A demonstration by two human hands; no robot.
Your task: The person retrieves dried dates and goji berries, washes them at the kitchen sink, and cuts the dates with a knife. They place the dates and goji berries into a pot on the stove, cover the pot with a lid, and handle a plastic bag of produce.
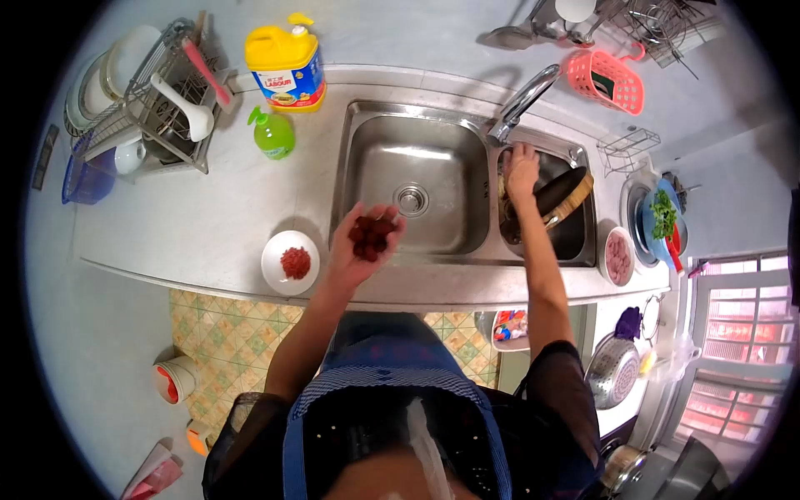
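Observation:
My left hand (360, 250) is cupped palm up at the front edge of the left sink basin (417, 183), holding several dark red dates (372, 237). Over the right basin (568, 247), below the tap (525, 104), my right hand (522, 173) reaches down with bent fingers; what they grip is hidden. A dark, rounded pan-like thing (560, 192) and a piece with a wood-coloured edge (571, 202) lie tilted in that basin, beside my right wrist. To the left of my left hand, a white bowl (277, 282) contains small red bits (295, 263).
A yellow detergent jug (286, 71) and a green pump bottle (272, 133) stand left of the sink. Farther left is a dish rack (171, 108). A bowl of pale pink pieces (617, 257) sits right of the sink. A pink basket (607, 81) hangs on the wall.

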